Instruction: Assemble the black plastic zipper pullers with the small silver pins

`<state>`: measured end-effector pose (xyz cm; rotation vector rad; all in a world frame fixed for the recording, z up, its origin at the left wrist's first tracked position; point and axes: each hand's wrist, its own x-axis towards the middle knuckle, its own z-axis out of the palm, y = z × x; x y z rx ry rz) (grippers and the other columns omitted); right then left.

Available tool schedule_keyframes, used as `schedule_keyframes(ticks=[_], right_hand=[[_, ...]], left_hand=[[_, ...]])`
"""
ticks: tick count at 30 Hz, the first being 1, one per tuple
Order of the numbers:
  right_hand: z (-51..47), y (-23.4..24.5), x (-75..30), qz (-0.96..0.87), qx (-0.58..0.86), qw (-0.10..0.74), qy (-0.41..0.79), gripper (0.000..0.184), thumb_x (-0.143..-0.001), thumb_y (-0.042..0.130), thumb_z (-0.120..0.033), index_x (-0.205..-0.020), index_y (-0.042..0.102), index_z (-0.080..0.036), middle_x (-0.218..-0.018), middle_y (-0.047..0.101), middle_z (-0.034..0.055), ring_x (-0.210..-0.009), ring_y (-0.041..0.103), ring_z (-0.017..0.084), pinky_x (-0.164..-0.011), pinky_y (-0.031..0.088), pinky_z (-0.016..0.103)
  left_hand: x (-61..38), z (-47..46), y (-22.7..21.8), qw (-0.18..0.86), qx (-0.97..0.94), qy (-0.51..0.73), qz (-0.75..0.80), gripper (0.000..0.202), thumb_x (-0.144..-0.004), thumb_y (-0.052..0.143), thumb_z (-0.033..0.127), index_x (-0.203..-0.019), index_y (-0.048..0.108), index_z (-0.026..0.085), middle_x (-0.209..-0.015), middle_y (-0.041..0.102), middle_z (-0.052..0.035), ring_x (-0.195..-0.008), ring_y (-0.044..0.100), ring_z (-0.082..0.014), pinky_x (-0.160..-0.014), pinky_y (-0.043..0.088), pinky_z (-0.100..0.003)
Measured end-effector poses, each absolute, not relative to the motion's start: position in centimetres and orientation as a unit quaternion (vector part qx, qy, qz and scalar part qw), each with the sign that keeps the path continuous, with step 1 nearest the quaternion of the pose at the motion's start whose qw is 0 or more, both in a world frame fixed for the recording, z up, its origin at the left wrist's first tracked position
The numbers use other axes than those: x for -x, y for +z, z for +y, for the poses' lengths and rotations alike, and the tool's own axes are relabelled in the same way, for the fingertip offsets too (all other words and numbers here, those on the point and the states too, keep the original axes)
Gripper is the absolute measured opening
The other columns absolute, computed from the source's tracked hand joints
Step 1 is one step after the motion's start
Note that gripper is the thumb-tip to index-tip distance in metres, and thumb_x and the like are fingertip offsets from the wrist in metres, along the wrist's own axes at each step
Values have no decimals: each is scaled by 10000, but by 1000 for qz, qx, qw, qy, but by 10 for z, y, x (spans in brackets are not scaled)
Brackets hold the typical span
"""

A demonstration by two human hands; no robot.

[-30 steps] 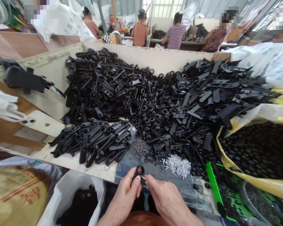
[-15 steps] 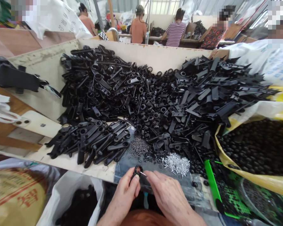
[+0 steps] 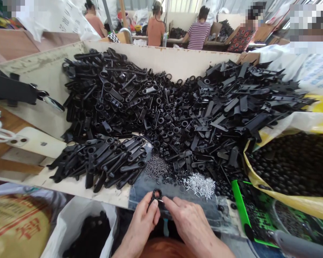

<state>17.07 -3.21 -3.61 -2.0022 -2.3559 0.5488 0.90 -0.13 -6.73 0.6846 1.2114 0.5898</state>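
Observation:
My left hand (image 3: 143,219) pinches a black plastic part with a ring-shaped end (image 3: 157,194), held upright just off the table's front edge; the rest of that part is hidden by my fingers. My right hand (image 3: 190,218) is closed at the fingertips on a small silver metal pin (image 3: 160,201), which touches or nearly touches the ring's right side. Beyond my hands lie a heap of silver pins (image 3: 200,185) and a heap of small dark grey pieces (image 3: 157,167), too small to name.
Long black plastic parts (image 3: 111,161) lie in rows at the left. Large heaps of black parts (image 3: 167,107) fill the walled table. A green tray (image 3: 239,204) and a yellow-edged sack (image 3: 250,168) stand right; a white sack (image 3: 61,229) is below left. Several people sit beyond.
The view has shifted slightly. My right fingertips have come closer to the ring part, and less of the pin shows. My left hand keeps its hold.

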Motion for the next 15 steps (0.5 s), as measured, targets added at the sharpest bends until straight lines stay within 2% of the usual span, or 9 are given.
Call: schedule_keyframes(ticks=[4,8,10,12,15], right_hand=[[-34,-37,-172,-780,614,-18,119,489,-838,605,18,-1267,637,-213,-878,743,26,-741,741,185,-553,455,250],[-35,-37,-171,-817,575,-21,41,503,-786,658,15,-1270,622,-118,-855,734,58,-705,707,211,-505,466,282],[-35,-36,-169,-829,559,-24,20,491,-773,680,-2,-1255,620,-72,-829,727,72,-663,687,222,-488,480,303],[-35,-34,-167,-836,549,-21,12,477,-773,683,-19,-1245,613,-39,-821,722,90,-644,674,232,-486,501,321],[-39,-32,-164,-834,552,-17,10,472,-790,653,-25,-1258,594,-11,-822,716,118,-654,671,248,-493,519,333]], left_hand=[[-14,-5,-68,730,-297,274,551,708,-731,756,674,-1235,623,196,-578,411,102,-458,287,-54,-421,177,-159],[-15,-5,-73,730,-288,286,549,642,-741,766,645,-1189,645,202,-564,446,98,-440,338,-55,-401,245,-148],[-16,-6,-75,730,-279,298,549,604,-725,798,610,-1162,664,215,-683,590,41,-516,484,-76,-459,389,-155],[-16,-7,-75,724,-277,311,550,559,-719,820,569,-1139,683,225,-894,696,-26,-685,621,-121,-595,514,-189],[-15,-7,-75,714,-301,313,550,498,-763,785,546,-1128,698,219,-1011,737,-64,-820,686,-176,-693,567,-232]])
